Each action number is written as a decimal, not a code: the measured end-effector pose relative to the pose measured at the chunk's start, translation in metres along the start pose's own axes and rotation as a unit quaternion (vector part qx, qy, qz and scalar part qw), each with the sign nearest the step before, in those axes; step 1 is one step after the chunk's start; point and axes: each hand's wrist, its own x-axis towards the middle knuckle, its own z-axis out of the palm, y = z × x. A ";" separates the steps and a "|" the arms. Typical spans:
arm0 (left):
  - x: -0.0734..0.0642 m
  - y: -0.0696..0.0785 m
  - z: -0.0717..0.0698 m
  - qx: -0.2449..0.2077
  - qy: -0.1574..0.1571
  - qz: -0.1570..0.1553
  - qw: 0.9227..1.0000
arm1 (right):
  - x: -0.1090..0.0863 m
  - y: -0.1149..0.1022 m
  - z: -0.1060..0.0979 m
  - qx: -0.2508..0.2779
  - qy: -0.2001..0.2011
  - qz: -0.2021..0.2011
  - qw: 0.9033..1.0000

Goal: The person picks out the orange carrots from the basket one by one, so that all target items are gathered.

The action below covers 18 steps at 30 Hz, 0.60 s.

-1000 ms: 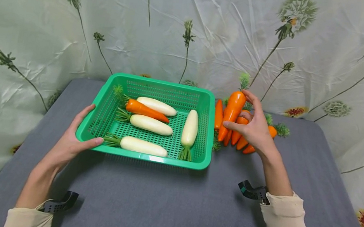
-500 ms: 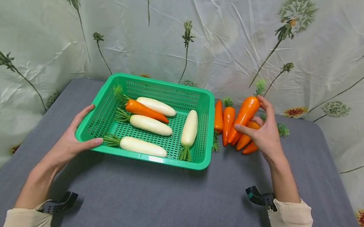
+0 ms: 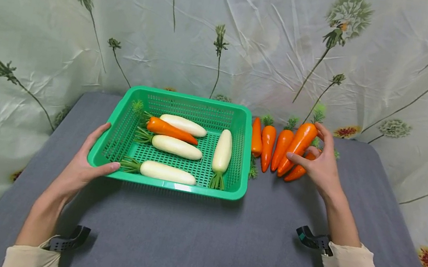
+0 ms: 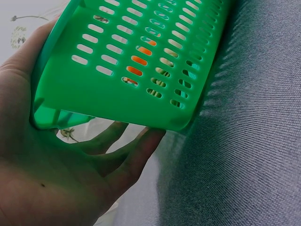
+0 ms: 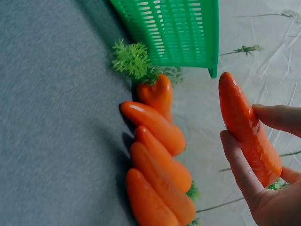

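In the head view, my left hand (image 3: 81,169) grips the left end of a green plastic basket (image 3: 177,186), its thumb on the front rim. The left wrist view shows its other fingers around the outer side. Several white radishes (image 3: 168,172) and one carrot (image 3: 173,130) lie inside the basket. My right hand (image 3: 321,165) pinches another carrot (image 3: 299,148), leafy top pointing away, above a row of carrots (image 3: 268,146). That held carrot (image 5: 247,132) is apart from the row in the right wrist view. It partly covers the carrots at the row's right end.
A grey cloth (image 3: 198,242) covers the table. Behind it hangs a pale curtain (image 3: 252,42) printed with dandelions. The leftmost carrot (image 3: 256,137) lies against or very near the basket's right side, its leaves toward the front.
My right hand has moved right and slightly nearer with the carrot, uncovering carrots in the row beneath. My left hand and the basket have stayed in place.
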 end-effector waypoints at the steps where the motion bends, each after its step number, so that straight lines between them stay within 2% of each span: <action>1: 0.000 0.000 0.000 0.000 -0.001 0.000 1.000 | -0.001 0.001 -0.001 -0.001 0.002 0.003 1.000; 11: 0.000 -0.001 0.001 -0.008 -0.003 0.001 1.000 | -0.002 0.019 -0.010 0.001 0.019 0.024 1.000; 18: 0.000 -0.001 0.001 -0.009 -0.002 0.001 1.000 | -0.006 0.028 -0.017 -0.036 0.033 0.033 0.998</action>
